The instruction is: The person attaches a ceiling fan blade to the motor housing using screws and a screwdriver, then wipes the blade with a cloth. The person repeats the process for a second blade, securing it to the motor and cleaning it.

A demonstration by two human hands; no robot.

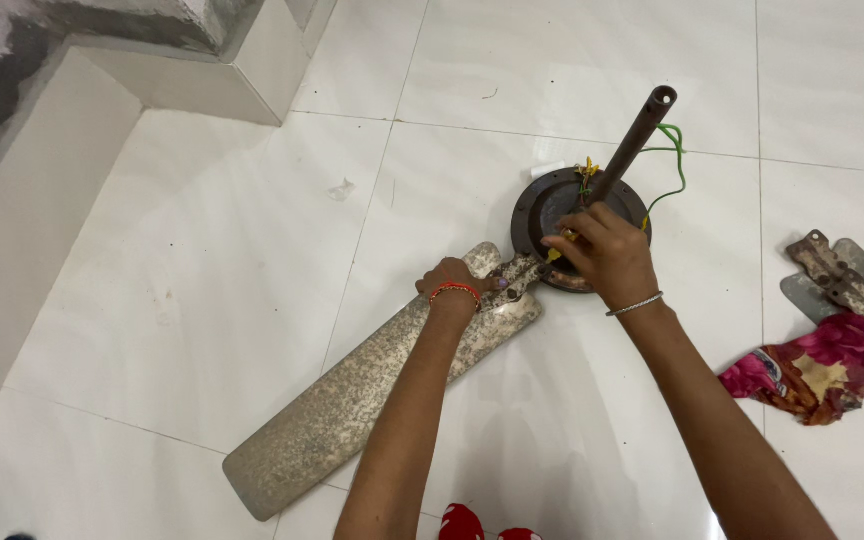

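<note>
A worn, speckled ceiling fan blade (352, 400) lies on the white tiled floor, its metal bracket (518, 277) meeting the round brown fan motor (542, 205). A dark rod (637, 140) rises from the motor, with green and yellow wires (674, 160) beside it. My left hand (452, 275), a red band on its wrist, presses down on the blade's bracket end. My right hand (607, 250), with a silver bangle, grips a small yellow-handled tool (556, 252) at the motor's rim near the bracket.
More fan blades with rusty brackets (852, 285) lie at the right, partly covered by a pink floral cloth (817, 365). A grey concrete step and wall (72, 90) fill the upper left. Red toes (472, 525) show at the bottom edge.
</note>
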